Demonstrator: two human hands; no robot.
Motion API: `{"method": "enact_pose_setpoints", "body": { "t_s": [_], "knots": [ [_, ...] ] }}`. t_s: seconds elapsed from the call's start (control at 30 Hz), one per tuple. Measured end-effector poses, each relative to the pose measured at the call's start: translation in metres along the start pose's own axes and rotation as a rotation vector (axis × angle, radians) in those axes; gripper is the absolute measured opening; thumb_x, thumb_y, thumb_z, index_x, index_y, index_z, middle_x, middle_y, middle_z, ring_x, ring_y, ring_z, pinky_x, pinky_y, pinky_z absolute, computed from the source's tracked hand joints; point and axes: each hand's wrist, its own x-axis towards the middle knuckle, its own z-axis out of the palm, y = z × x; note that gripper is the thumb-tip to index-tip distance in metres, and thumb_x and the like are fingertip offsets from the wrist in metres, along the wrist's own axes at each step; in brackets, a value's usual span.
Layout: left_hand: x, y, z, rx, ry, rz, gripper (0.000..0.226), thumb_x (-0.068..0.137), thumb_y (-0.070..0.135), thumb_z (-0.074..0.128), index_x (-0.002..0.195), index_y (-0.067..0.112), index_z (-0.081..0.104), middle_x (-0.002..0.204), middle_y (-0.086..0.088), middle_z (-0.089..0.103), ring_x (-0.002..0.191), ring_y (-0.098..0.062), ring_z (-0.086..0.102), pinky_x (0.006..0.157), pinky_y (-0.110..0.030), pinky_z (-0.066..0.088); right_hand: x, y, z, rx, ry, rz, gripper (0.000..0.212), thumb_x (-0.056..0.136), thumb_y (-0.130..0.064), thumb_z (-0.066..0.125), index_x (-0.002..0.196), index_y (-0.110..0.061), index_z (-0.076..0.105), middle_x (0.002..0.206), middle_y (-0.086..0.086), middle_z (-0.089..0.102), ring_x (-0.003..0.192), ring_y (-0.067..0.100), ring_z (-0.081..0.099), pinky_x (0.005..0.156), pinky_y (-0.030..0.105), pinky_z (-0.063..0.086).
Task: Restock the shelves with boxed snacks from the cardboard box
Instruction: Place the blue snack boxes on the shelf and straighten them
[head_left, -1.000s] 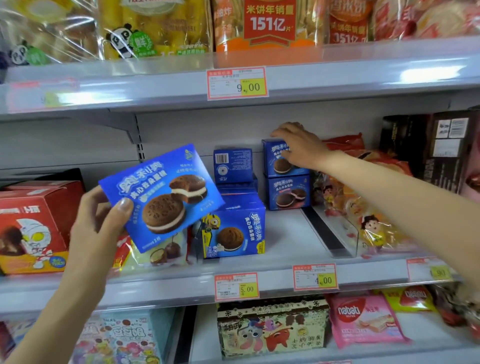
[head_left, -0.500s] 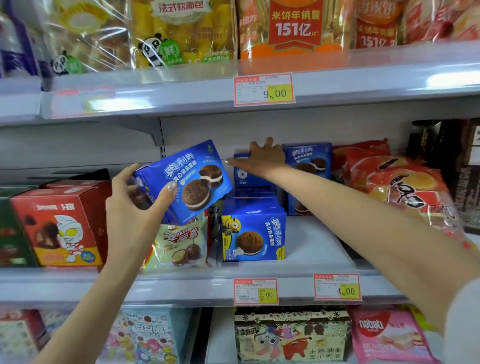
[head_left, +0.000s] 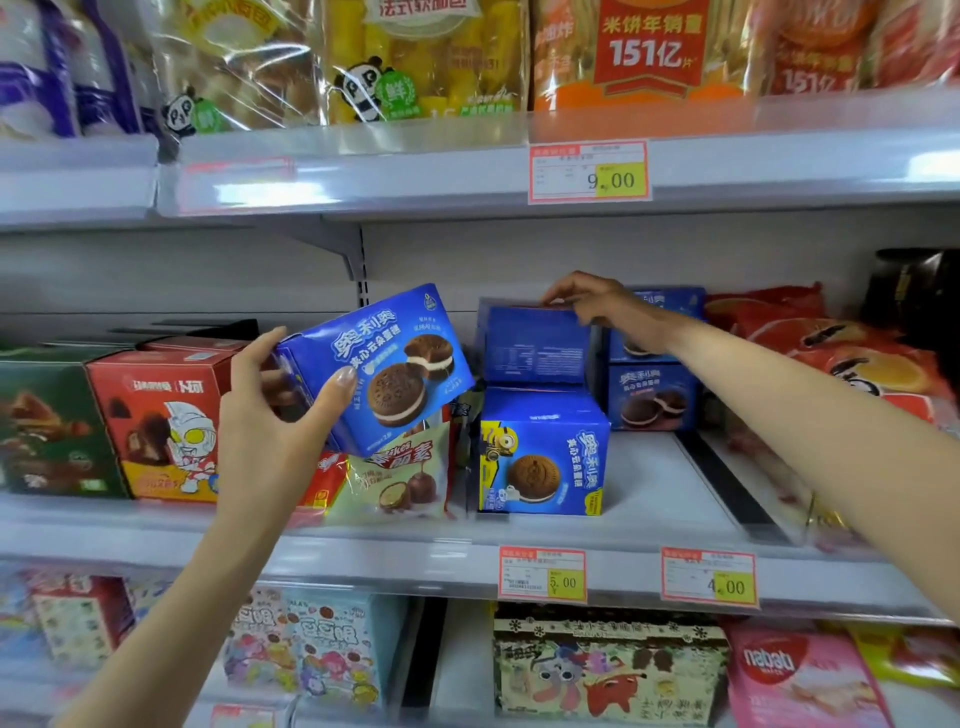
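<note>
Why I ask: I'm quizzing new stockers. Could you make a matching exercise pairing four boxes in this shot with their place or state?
1. tilted blue box
2. back-facing blue box
3. Minion box
4. red cartoon-hero box

A. above the 5.00 tag
B. held at its top by the right grip
C. beside the green box
D. held by the left grip

Pairs: 1-D, 2-B, 3-A, 4-C

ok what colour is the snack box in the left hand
The cardboard snack box is blue, printed with brown sandwich cookies; head view shows it.
</note>
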Motion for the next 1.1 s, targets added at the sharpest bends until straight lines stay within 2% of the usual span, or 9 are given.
{"method": "enact_pose_setpoints", "body": {
  "t_s": [0.17,0.27,0.37,0.53,0.6,0.7,0.87,0.97,1.1],
  "knots": [
    [0.003,0.002,0.011,-0.008,-0.009,0.001,0.067,0.075,0.045,0.065,0.133,0.022,0.041,0.097,0.010,0.055,0.086,-0.001,0.054,0.070,-0.017,0.044,-0.008,0.002,-0.003,-0.182,-0.031,-0.012,0.031,0.084,-0.023,0.069,0.112,-0.018,0.056,0.121,-0.002,0.057,0.120,0.014,0.050,0.099,0.028,0.039],
    [0.006,-0.004,0.015,0.019,0.002,-0.009,0.067,0.077,0.043,0.070,0.133,0.023,0.041,0.107,-0.001,0.056,0.094,-0.010,0.055,0.082,-0.030,0.050,-0.010,-0.008,0.007,-0.182,0.084,0.022,0.035,0.085,-0.041,0.063,0.110,-0.017,0.054,0.120,-0.004,0.054,0.119,0.013,0.048,0.082,0.024,0.040],
    [0.013,-0.011,0.019,0.074,0.033,-0.035,0.079,0.066,0.060,0.070,0.132,0.028,0.040,0.113,-0.005,0.057,0.107,-0.022,0.053,0.089,-0.045,0.049,-0.010,-0.015,0.021,-0.217,0.264,0.124,0.060,0.077,-0.057,0.065,0.117,-0.016,0.047,0.128,0.004,0.046,0.120,0.019,0.045,0.083,0.028,0.038],
    [0.036,-0.004,0.042,0.290,0.063,0.015,0.087,0.062,0.064,0.063,0.134,0.021,0.040,0.117,-0.010,0.057,0.115,-0.027,0.041,0.089,-0.041,0.040,-0.012,-0.024,0.039,-0.191,0.383,0.262,0.091,0.073,-0.063,0.066,0.140,-0.012,0.031,0.143,0.010,0.037,0.127,0.028,0.042,0.095,0.033,0.038],
    [0.046,0.000,0.055,0.353,0.029,0.029,0.082,0.069,0.060,0.070,0.134,0.019,0.041,0.118,-0.013,0.054,0.115,-0.030,0.039,0.086,-0.038,0.037,-0.015,-0.027,0.038,-0.023,0.368,0.381,0.083,0.082,-0.064,0.054,0.138,-0.007,0.033,0.131,0.010,0.050,0.110,0.025,0.054,0.088,0.034,0.044],
    [0.056,0.001,0.070,0.377,-0.047,0.043,0.074,0.074,0.052,0.070,0.133,0.019,0.039,0.120,-0.012,0.052,0.118,-0.030,0.036,0.080,-0.032,0.031,-0.026,-0.027,0.035,0.219,0.278,0.524,0.048,0.089,-0.058,0.049,0.111,-0.015,0.048,0.086,0.004,0.059,0.073,0.018,0.056,0.073,0.033,0.046],
    [0.061,-0.007,0.069,0.262,-0.124,0.074,0.073,0.070,0.055,0.070,0.130,0.024,0.041,0.108,-0.004,0.055,0.115,-0.026,0.042,0.082,-0.032,0.039,-0.043,-0.020,0.019,0.477,0.237,0.547,0.034,0.079,-0.037,0.071,0.101,-0.018,0.054,0.098,0.011,0.064,0.088,0.027,0.063,0.075,0.041,0.050],
    [0.063,-0.012,0.069,0.208,-0.179,0.062,0.080,0.058,0.073,0.057,0.125,0.032,0.040,0.107,-0.004,0.059,0.107,-0.028,0.052,0.086,-0.043,0.051,-0.057,-0.015,0.006,0.614,0.274,0.490,0.028,0.079,-0.021,0.070,0.103,-0.018,0.056,0.094,0.007,0.064,0.086,0.023,0.063,0.071,0.042,0.051],
    [0.068,-0.010,0.083,0.160,-0.225,0.003,0.079,0.059,0.072,0.060,0.125,0.033,0.039,0.111,-0.005,0.060,0.108,-0.028,0.055,0.085,-0.047,0.053,-0.084,-0.011,-0.008,0.566,0.306,0.357,0.015,0.080,-0.017,0.067,0.094,-0.019,0.063,0.083,0.003,0.068,0.080,0.018,0.063,0.078,0.042,0.052]
  ]
}}
